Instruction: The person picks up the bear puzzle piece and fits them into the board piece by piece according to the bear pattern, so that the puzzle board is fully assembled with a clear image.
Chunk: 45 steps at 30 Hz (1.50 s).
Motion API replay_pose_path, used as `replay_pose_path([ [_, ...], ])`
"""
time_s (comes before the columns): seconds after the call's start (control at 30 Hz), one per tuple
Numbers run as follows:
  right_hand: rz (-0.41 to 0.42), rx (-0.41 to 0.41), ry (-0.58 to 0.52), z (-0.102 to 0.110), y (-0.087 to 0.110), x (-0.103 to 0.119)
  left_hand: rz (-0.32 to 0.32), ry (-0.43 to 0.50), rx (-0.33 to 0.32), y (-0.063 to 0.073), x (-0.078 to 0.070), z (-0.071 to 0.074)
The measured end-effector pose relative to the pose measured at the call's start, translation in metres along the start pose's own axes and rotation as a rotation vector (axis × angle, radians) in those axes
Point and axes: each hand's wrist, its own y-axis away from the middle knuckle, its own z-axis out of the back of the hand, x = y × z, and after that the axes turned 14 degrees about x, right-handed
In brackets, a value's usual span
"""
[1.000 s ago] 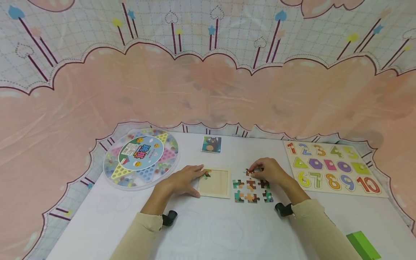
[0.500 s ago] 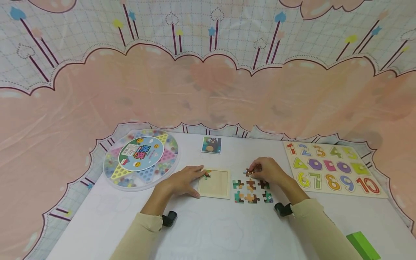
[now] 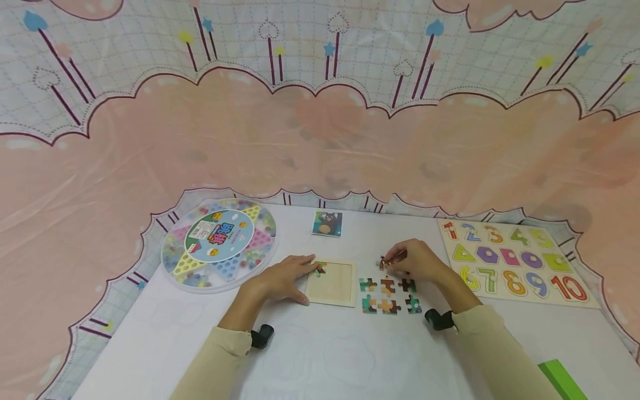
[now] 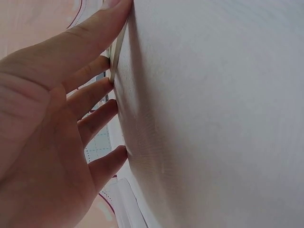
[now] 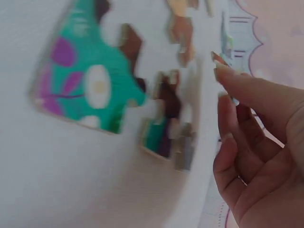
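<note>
A shallow wooden puzzle tray (image 3: 330,289) lies mid-table with one puzzle piece (image 3: 320,270) in its upper left corner. My left hand (image 3: 279,279) rests along the tray's left side, fingers spread and fairly straight, its thumb near the lower left corner. Between thumb and fingertips my right hand (image 3: 416,260) pinches a brown puzzle piece (image 3: 383,264), largely covered by the fingers. Loose puzzle pieces (image 3: 387,286) lie in rows below that hand. In the right wrist view a green corner piece (image 5: 95,80) with a white flower shows up close.
A bear picture card (image 3: 327,224) lies behind the tray. To the left is a round Chinese checkers set (image 3: 219,236), to the right a wooden number board (image 3: 515,261). A green block (image 3: 562,380) sits at the near right.
My right hand has risen slightly, tilting the brown puzzle piece it pinches. The left hand keeps its place on the tray. The head view has shifted a little.
</note>
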Motion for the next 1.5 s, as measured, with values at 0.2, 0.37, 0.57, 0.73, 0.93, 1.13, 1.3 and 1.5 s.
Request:
replay_pose_path([
  [0.2,0.032,-0.019,-0.066,0.007,-0.002,0.008,0.000,0.004,0.002,0.000,0.001,-0.001],
  [0.37,0.047,-0.044,-0.092,0.001,-0.007,0.011,-0.002,0.006,0.003,-0.001,0.001,-0.001],
  [0.57,0.035,-0.042,-0.085,-0.015,-0.014,0.019,-0.006,-0.016,0.005,-0.002,0.001,-0.001],
  [0.73,0.062,-0.015,-0.076,-0.030,-0.020,0.031,-0.005,-0.032,0.014,-0.003,0.001,-0.001],
  [0.93,0.078,0.005,-0.090,-0.044,-0.031,0.046,-0.005,-0.018,0.008,-0.003,0.001,-0.001],
  [1.13,0.098,0.000,-0.092,-0.056,-0.039,0.061,-0.001,-0.019,0.013,-0.002,0.001,-0.001],
  [1.3,0.131,0.003,-0.073,-0.062,-0.044,0.073,-0.004,-0.022,0.011,-0.001,0.001,0.000],
  [1.5,0.131,-0.011,-0.055,-0.067,-0.048,0.080,-0.008,-0.022,0.007,0.000,0.000,0.001],
])
